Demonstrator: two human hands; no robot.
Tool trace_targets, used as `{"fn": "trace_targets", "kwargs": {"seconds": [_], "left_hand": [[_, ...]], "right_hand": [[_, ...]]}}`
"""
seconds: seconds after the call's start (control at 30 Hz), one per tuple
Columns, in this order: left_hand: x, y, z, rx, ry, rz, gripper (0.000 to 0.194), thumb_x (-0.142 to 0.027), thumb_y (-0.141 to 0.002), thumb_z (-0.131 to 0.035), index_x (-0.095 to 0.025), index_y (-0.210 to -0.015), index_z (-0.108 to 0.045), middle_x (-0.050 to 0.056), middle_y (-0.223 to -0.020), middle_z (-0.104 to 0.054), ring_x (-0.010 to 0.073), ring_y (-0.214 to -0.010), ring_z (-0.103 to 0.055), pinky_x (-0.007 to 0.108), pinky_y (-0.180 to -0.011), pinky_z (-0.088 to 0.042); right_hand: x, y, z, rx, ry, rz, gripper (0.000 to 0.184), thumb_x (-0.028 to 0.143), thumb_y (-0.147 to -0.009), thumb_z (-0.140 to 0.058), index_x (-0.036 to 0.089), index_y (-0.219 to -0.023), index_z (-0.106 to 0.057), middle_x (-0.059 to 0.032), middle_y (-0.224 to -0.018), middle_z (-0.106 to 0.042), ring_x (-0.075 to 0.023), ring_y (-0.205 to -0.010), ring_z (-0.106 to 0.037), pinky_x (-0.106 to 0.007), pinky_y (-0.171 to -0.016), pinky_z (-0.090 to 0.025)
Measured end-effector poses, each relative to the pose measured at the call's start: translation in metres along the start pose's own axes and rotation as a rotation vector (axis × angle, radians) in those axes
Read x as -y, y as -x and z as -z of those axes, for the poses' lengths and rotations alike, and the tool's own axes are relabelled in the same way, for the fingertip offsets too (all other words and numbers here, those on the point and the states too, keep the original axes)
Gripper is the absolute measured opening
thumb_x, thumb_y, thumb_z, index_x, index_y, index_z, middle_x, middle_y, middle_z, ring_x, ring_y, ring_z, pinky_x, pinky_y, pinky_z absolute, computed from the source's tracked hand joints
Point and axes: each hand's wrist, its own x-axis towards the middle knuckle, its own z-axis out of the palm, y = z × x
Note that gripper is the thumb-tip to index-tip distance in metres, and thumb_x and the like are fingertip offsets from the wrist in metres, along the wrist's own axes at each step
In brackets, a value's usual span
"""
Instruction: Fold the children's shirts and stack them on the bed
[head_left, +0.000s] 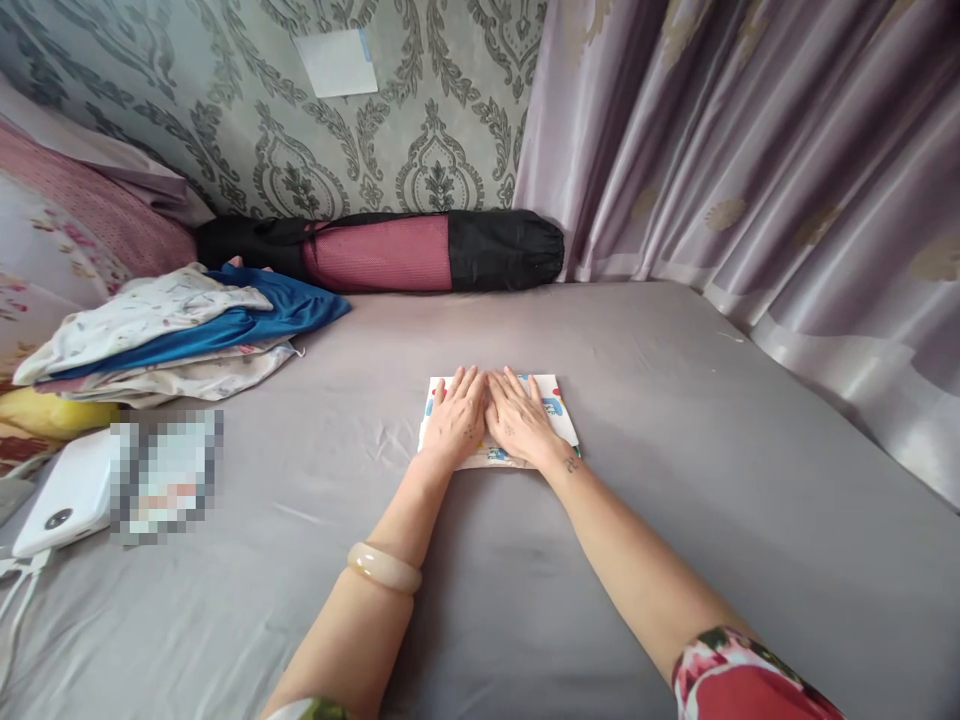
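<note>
A small, flat, folded piece of white fabric [561,420] with coloured prints lies on the grey bed sheet, in the middle of the head view. Its exact kind is hard to make out, since both hands cover most of it. My left hand [456,418] rests palm down on its left half, fingers stretched out and pointing away from me. Beside it, my right hand [519,418] lies flat on the right half, fingers extended. The index-finger sides of the two hands nearly touch. A pale bangle [384,569] circles my left forearm.
A pink and black rolled bag [376,254] lies along the patterned wall. Folded clothes [165,320] are stacked at the left, near a white power bank [73,500] with cables and a blurred-out item [171,475]. Purple curtains [720,130] hang along the right.
</note>
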Motion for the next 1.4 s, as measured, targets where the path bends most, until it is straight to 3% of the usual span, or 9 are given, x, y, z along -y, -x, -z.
{"fn": "trace_targets", "kwargs": {"seconds": [0.1,0.27,0.47,0.63,0.93,1.1,1.4], "left_hand": [[0.0,-0.001,-0.001,0.061,0.005,-0.02,0.05,-0.022,-0.097,-0.031,-0.019,-0.147,-0.038,0.009,-0.152,-0.042,0.0274,-0.144,-0.03,0.053,-0.117,-0.022],[0.0,0.0,-0.001,0.063,-0.011,-0.013,0.049,-0.022,-0.098,-0.03,-0.019,-0.146,-0.039,0.009,-0.152,-0.042,0.0273,-0.144,-0.031,0.052,-0.117,-0.024],[-0.001,0.003,-0.003,-0.072,-0.039,0.049,0.046,-0.033,-0.099,-0.032,-0.02,-0.14,-0.047,0.013,-0.151,-0.043,0.0293,-0.144,-0.031,0.053,-0.118,-0.02],[-0.001,0.003,-0.007,0.011,-0.038,0.085,0.048,-0.037,-0.099,-0.034,-0.019,-0.142,-0.045,0.014,-0.153,-0.039,0.0317,-0.144,-0.03,0.055,-0.117,-0.021],[0.003,0.006,-0.003,-0.06,-0.023,0.124,0.047,-0.037,-0.098,-0.035,-0.02,-0.139,-0.048,0.015,-0.151,-0.042,0.0314,-0.143,-0.031,0.055,-0.117,-0.019],[0.005,0.005,-0.004,-0.018,-0.032,0.174,0.051,-0.038,-0.098,-0.034,-0.016,-0.143,-0.043,0.018,-0.153,-0.038,0.0333,-0.144,-0.03,0.057,-0.114,-0.023],[0.006,0.004,-0.004,0.0,-0.006,0.176,0.053,-0.04,-0.098,-0.032,-0.015,-0.144,-0.042,0.018,-0.154,-0.036,0.0332,-0.145,-0.027,0.056,-0.115,-0.023]], "right_hand": [[-0.001,-0.001,-0.003,0.027,-0.003,0.003,0.057,0.027,-0.098,-0.022,0.008,-0.15,-0.034,-0.009,-0.157,-0.033,-0.0235,-0.147,-0.021,-0.048,-0.12,-0.008],[-0.001,0.001,-0.003,0.011,-0.008,0.007,0.056,0.027,-0.098,-0.021,0.009,-0.15,-0.035,-0.0085,-0.157,-0.033,-0.0232,-0.147,-0.021,-0.048,-0.12,-0.007],[-0.002,0.006,-0.002,-0.064,0.026,-0.087,0.056,0.029,-0.099,-0.024,0.01,-0.15,-0.036,-0.0116,-0.159,-0.027,-0.0259,-0.148,-0.017,-0.051,-0.119,-0.006],[-0.003,0.007,-0.008,-0.044,0.034,-0.107,0.055,0.031,-0.099,-0.025,0.012,-0.149,-0.037,-0.013,-0.157,-0.033,-0.0277,-0.146,-0.022,-0.053,-0.117,-0.01],[-0.011,0.007,-0.003,-0.037,0.049,-0.179,0.057,0.034,-0.1,-0.021,0.01,-0.151,-0.033,-0.0142,-0.159,-0.025,-0.0272,-0.148,-0.016,-0.054,-0.118,-0.007],[-0.019,0.007,-0.005,0.0,0.061,-0.295,0.062,0.037,-0.1,-0.02,0.004,-0.151,-0.029,-0.0178,-0.159,-0.023,-0.0293,-0.148,-0.017,-0.054,-0.117,-0.012],[-0.021,0.004,-0.01,-0.001,0.031,-0.305,0.06,0.037,-0.099,-0.021,0.008,-0.151,-0.03,-0.0157,-0.159,-0.024,-0.0291,-0.148,-0.016,-0.056,-0.116,-0.014]]}}
